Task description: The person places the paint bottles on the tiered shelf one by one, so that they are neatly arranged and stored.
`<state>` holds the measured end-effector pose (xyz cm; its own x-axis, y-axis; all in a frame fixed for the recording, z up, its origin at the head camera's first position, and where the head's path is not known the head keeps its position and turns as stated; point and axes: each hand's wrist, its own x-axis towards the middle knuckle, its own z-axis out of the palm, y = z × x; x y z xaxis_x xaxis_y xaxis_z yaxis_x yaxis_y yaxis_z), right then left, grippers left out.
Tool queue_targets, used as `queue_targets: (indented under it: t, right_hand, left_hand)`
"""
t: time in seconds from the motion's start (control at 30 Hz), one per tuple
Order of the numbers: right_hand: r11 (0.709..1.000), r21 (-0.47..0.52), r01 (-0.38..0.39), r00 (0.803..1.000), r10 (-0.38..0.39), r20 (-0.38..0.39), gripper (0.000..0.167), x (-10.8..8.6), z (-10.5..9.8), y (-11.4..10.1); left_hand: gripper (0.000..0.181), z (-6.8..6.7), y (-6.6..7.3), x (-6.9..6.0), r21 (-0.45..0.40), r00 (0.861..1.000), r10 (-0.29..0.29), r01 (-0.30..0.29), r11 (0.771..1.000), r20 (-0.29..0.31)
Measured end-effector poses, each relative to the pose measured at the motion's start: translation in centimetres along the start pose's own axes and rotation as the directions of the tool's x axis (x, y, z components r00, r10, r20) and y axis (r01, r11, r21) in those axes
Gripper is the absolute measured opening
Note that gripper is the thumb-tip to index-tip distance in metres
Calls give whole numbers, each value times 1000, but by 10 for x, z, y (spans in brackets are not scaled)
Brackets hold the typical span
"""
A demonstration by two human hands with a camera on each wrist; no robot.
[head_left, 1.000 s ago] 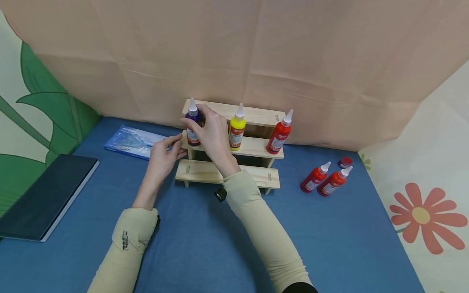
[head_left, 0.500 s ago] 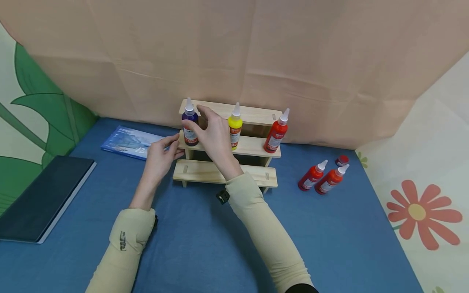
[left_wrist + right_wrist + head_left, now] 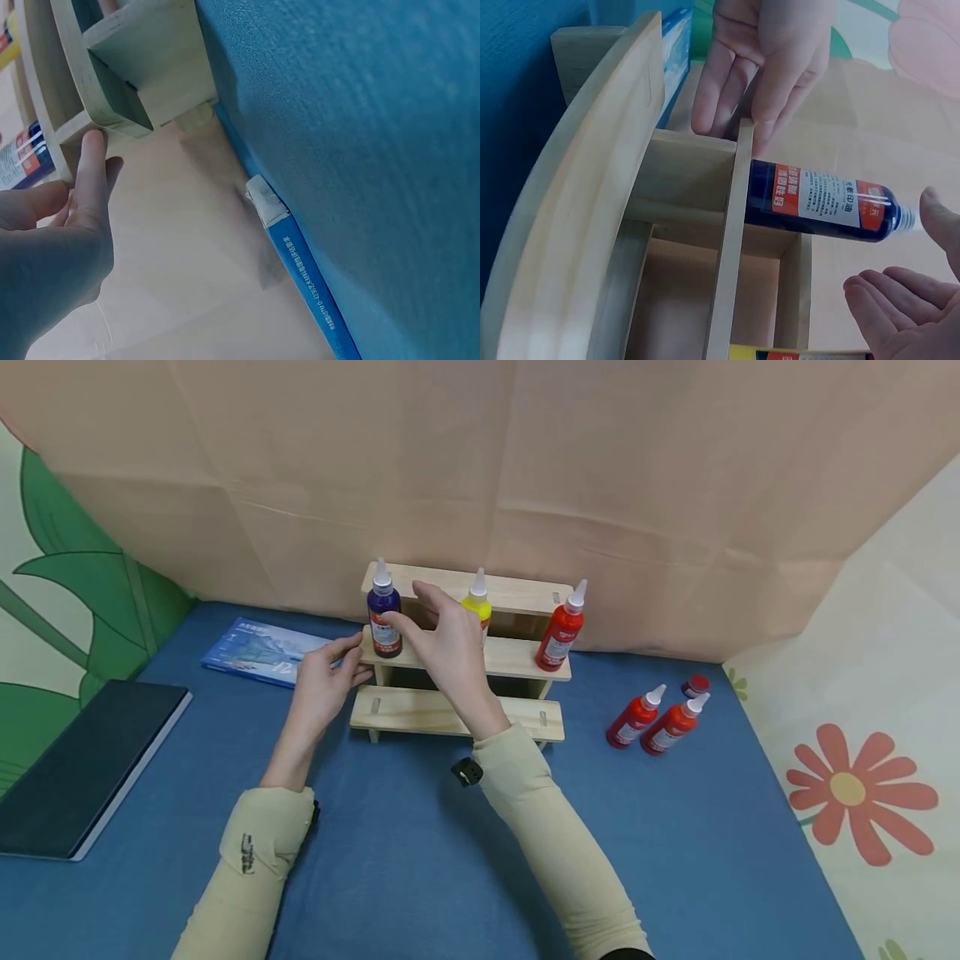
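A three-step wooden display shelf point(image 3: 412, 710) stands on the blue cloth. At the left end of its middle step, my left hand point(image 3: 324, 681) pinches the board, the thumb on one face and fingers on the other in the right wrist view. A dark blue bottle point(image 3: 384, 603) with a white nozzle stands upright on that step. Beside it my right hand point(image 3: 456, 652) is held in the air, thumb and fingers spread, apart from the bottle point(image 3: 821, 199). The hand partly covers a yellow bottle point(image 3: 476, 603). Farther right on the step is a red bottle point(image 3: 559, 635).
Two more red bottles point(image 3: 632, 720) and a small red-lidded jar point(image 3: 696, 685) stand on the cloth at right. Left of the shelf lies a flat blue box point(image 3: 258, 650); a dark notebook point(image 3: 90, 760) lies nearer. A beige sheet point(image 3: 480, 468) hangs behind.
My right hand has moved right, away from the blue bottle, which stays on the middle step. My left hand keeps its place at the shelf's end. The head view has shifted slightly.
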<state>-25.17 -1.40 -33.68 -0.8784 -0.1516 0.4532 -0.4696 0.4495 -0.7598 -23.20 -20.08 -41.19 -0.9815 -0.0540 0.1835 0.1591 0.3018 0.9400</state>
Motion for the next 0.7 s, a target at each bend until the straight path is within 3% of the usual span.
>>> queue_targets:
  t: [0.37, 0.7]
  right_hand:
    - [997, 82, -4, 1000, 2, 29, 54, -22, -11, 7]
    - [996, 76, 49, 998, -52, 35, 55, -42, -23, 5]
  left_hand:
    - [43, 1, -2, 1, -13, 1000, -14, 14, 1000, 4]
    - [44, 1, -1, 1, -13, 1000, -20, 20, 1000, 6]
